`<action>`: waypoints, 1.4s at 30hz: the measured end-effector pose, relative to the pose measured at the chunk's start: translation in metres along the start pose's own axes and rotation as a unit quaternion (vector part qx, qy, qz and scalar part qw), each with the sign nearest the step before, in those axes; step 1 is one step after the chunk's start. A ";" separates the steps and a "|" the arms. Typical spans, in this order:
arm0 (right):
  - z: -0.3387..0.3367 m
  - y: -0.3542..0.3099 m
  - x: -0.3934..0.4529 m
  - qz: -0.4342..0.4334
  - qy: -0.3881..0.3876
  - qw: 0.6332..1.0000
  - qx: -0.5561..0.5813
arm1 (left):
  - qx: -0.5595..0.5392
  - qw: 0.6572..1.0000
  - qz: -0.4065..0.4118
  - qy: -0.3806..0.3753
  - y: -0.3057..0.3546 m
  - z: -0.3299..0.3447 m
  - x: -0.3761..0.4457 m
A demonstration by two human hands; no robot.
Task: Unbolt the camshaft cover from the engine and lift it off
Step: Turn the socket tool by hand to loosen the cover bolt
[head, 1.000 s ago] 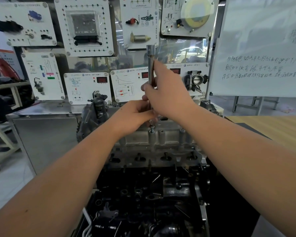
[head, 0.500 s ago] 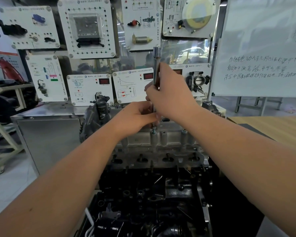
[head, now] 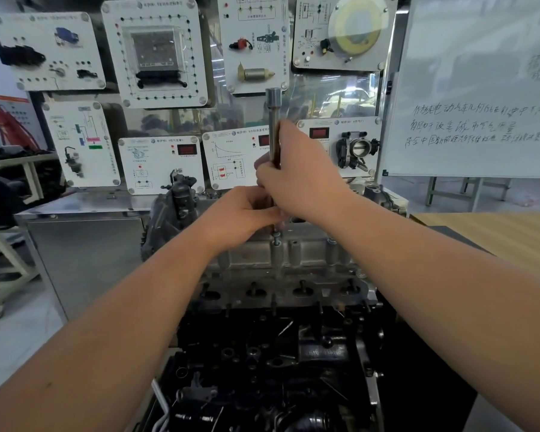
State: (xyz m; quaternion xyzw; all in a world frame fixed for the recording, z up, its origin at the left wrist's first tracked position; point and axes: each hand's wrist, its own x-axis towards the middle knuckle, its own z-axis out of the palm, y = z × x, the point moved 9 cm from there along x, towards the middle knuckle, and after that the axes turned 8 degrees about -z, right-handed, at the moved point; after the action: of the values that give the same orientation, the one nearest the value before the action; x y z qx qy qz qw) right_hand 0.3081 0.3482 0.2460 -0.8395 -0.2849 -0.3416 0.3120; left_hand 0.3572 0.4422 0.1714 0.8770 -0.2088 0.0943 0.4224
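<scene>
Hardly anything had moved: both hands stayed put. Her right hand (head: 296,173) held the long socket tool (head: 274,126) upright on a bolt (head: 276,236). Left hand (head: 247,213) pinched its bottom. On the engine (head: 272,353), the camshaft cover (head: 293,257) sat bolted.

To my right a whiteboard (head: 480,88) carries handwritten Chinese lines in dark marker, too blurred for me to read. The white training panels (head: 161,163) on the wall ahead bear small printed labels and round logos; none is legible. Red displays (head: 186,149) show no digits.
</scene>
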 end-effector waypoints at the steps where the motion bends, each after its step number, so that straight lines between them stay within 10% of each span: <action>1: -0.001 -0.001 0.000 -0.004 0.007 1.000 0.000 | -0.009 1.000 0.000 0.003 0.001 0.000 -0.001; 42: -0.006 0.005 -0.004 -0.009 0.054 0.997 0.046 | 0.003 1.000 0.014 0.022 0.002 0.004 0.000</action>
State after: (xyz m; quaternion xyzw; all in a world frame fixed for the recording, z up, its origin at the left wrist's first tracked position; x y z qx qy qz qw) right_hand 0.3074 0.3397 0.2445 -0.8020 -0.2904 -0.3759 0.3622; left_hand 0.3569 0.4378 0.1699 0.8729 -0.2117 0.1197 0.4230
